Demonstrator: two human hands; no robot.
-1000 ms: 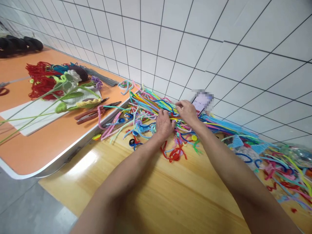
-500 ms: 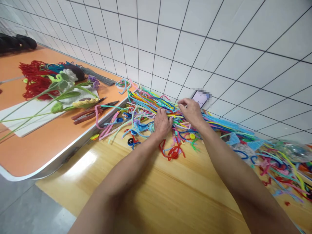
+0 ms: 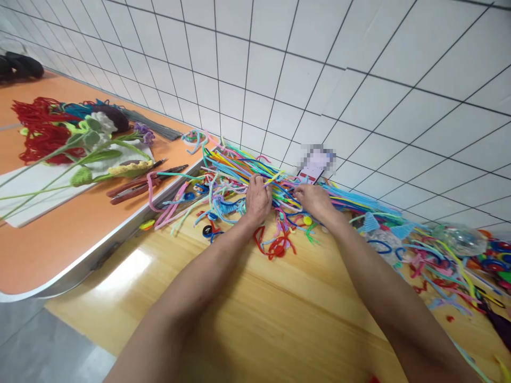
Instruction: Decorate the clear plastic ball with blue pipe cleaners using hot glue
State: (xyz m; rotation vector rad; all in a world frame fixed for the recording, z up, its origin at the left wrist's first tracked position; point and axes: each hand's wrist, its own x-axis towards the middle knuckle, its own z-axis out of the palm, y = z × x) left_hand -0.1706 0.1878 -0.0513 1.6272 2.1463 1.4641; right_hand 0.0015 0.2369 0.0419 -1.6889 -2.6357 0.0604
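Observation:
A big heap of coloured pipe cleaners (image 3: 235, 170) lies along the tiled wall on a wooden table (image 3: 255, 308). My left hand (image 3: 257, 201) rests on the heap with its fingers curled down into the strands. My right hand (image 3: 315, 199) is just right of it, fingers pinched among yellow and blue strands. Which strand each hand grips is hidden in the tangle. A phone (image 3: 315, 165) leans against the wall right behind my right hand.
An orange table (image 3: 59, 250) adjoins on the left, bearing red pliers (image 3: 136, 186), crocheted flowers with green stems (image 3: 91, 154), red yarn (image 3: 35, 130) and a white sheet (image 3: 27, 186). More pipe cleaners, blue shapes and a clear plastic bag (image 3: 459, 239) spread to the right.
My right hand has come down from near the phone into the strands, closer to my left hand. The view has shifted a little to the right.

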